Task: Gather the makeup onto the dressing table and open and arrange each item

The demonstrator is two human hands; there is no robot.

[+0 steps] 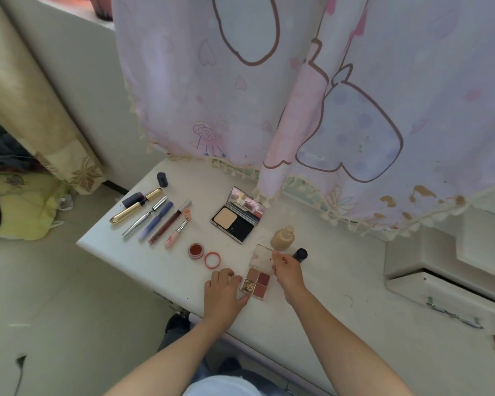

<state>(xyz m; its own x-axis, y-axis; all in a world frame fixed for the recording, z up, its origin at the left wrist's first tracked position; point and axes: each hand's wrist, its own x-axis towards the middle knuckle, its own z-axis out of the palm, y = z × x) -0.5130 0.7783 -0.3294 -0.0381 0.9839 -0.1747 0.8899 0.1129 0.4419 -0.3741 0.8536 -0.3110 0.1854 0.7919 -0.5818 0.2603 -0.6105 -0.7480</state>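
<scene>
A small eyeshadow palette (256, 282) with reddish-brown pans lies open on the white dressing table (340, 281). My left hand (223, 292) holds its base at the left edge. My right hand (286, 271) pinches the clear lid (262, 255), tipped back. Behind it stand a beige foundation bottle (282, 238) without its cap and a dark cap (300, 254). An open powder compact (237, 215) with a mirror lies further back. A red pot (196, 250) and its ring lid (212, 259) sit to the left.
Several opened tubes lie in a row at the table's left: a gold mascara (136, 205), a silver wand (145, 217), a blue tube (156, 220), a dark red gloss (169, 222), a pink lipstick (179, 228). A pink cartoon cloth (297, 95) hangs over the back. A drawer (446, 298) sticks out at right.
</scene>
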